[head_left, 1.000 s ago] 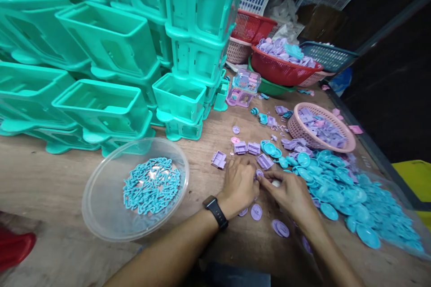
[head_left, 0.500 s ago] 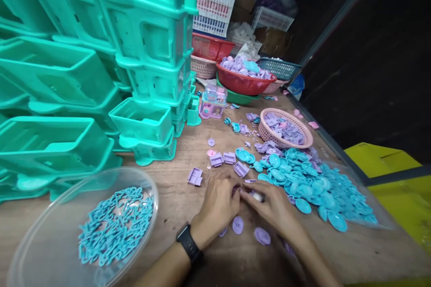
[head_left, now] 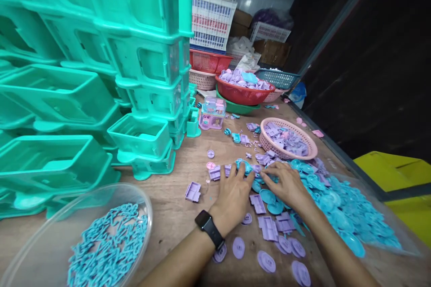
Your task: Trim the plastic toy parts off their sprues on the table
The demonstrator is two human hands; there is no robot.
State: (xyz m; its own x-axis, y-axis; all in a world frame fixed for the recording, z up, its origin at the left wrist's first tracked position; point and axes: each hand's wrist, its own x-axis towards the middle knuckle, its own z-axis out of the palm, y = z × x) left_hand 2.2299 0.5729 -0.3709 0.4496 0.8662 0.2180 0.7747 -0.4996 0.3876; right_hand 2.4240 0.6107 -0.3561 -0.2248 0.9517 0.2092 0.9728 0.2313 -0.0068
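Observation:
My left hand [head_left: 235, 195], with a black watch [head_left: 206, 225] on the wrist, lies flat on the wooden table, its fingers stretched onto small purple and blue parts [head_left: 247, 168]. My right hand [head_left: 286, 184] is beside it, fingers curled on the same scatter at the edge of a heap of blue discs [head_left: 336, 206]. Small purple trays [head_left: 268, 227] and purple discs [head_left: 238, 247] lie just in front of both wrists. Another purple tray [head_left: 192, 190] sits left of my left hand. Whether the right fingers pinch a part is hidden.
Stacked teal plastic housings [head_left: 141, 76] fill the left and back. A clear bowl [head_left: 145, 208] of blue clips is at the near left. A pink basket [head_left: 311, 143] of purple parts, a red basket [head_left: 242, 95], an assembled toy [head_left: 212, 113] and a yellow bin [head_left: 397, 175] lie beyond and right.
Both hands have moved forward from the near table into the scatter by the blue discs. Purple trays now lie under my right wrist. The view has tilted up and left.

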